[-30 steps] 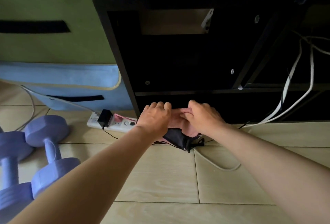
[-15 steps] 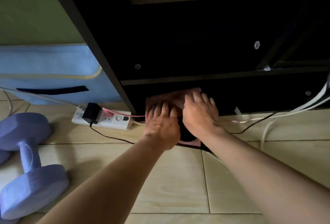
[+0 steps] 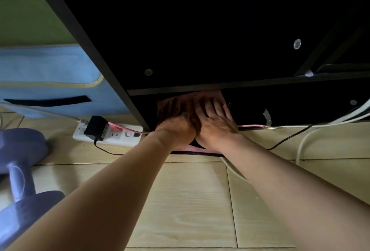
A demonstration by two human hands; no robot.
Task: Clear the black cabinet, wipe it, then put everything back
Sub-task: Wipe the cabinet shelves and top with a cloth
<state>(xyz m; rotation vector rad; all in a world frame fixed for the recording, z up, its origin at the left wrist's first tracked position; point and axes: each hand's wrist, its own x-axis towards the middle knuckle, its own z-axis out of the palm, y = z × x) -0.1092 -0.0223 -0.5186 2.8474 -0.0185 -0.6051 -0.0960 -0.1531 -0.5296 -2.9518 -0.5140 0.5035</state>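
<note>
The black cabinet (image 3: 200,50) fills the upper view, its shelves dark and bare. In its lowest opening, just above the floor, lies a pink cloth (image 3: 212,95) with a black part under it. My left hand (image 3: 176,122) and my right hand (image 3: 216,124) lie side by side on the cloth, fingers stretched forward and pressing it flat into the opening. The cloth's near pink edge (image 3: 198,148) sticks out onto the floor tiles beneath my wrists.
A white power strip (image 3: 112,136) with a black adapter (image 3: 96,128) and pink plug lies left of the cabinet. Blue dumbbells (image 3: 22,180) sit at far left. A blue fabric box (image 3: 50,82) stands behind. White and black cables (image 3: 300,140) trail right.
My hands went from gripping the bunched cloth in front of the cabinet to pressing it flat and pushing it deeper into the bottom opening. The view has moved closer and lower.
</note>
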